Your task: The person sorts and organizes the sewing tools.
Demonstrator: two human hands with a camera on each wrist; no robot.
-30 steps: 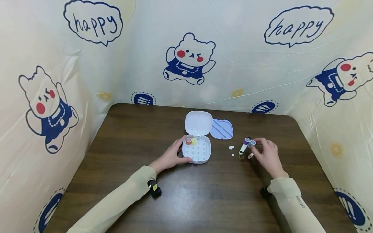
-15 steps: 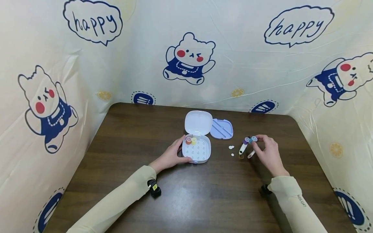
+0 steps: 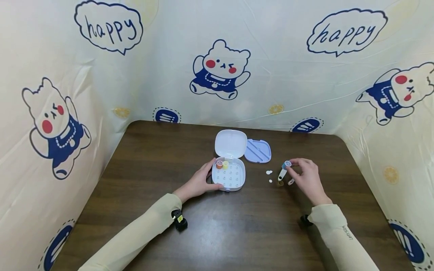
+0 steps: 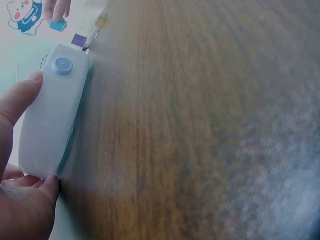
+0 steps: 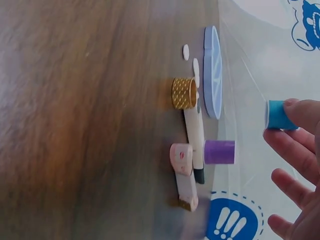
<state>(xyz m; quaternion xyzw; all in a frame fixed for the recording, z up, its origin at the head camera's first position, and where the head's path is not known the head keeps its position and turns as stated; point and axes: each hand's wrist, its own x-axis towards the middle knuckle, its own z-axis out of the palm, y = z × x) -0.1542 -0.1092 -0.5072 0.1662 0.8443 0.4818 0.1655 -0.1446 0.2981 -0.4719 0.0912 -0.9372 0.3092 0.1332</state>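
Observation:
My left hand (image 3: pixel 198 183) grips the left side of a white sewing box (image 4: pixel 52 117), thumb near its front corner. Inside the open box, an orange thread spool (image 3: pixel 219 164) and a yellow spool (image 3: pixel 225 164) sit in the back-left corner of a pegged base. To the right, my right hand (image 3: pixel 309 181) pinches a blue thread spool (image 5: pixel 281 116) between thumb and fingers, held off the table. Below it a purple spool (image 5: pixel 220 152) stands beside a white stick-shaped tool (image 5: pixel 195 135) with a dark end.
A lilac tray (image 3: pixel 258 151) lies beside the box's raised lid (image 3: pixel 231 143). Small white discs (image 3: pixel 269 172) are scattered between box and tools. A gold thimble (image 5: pixel 183 94) and a pink-and-white tool (image 5: pixel 185 175) lie near the purple spool. A printed curtain (image 3: pixel 162 67) surrounds the table.
My right hand has lifted the blue spool and shifted left with it, so it now covers the purple spool in the head view. The left hand and box have stayed put.

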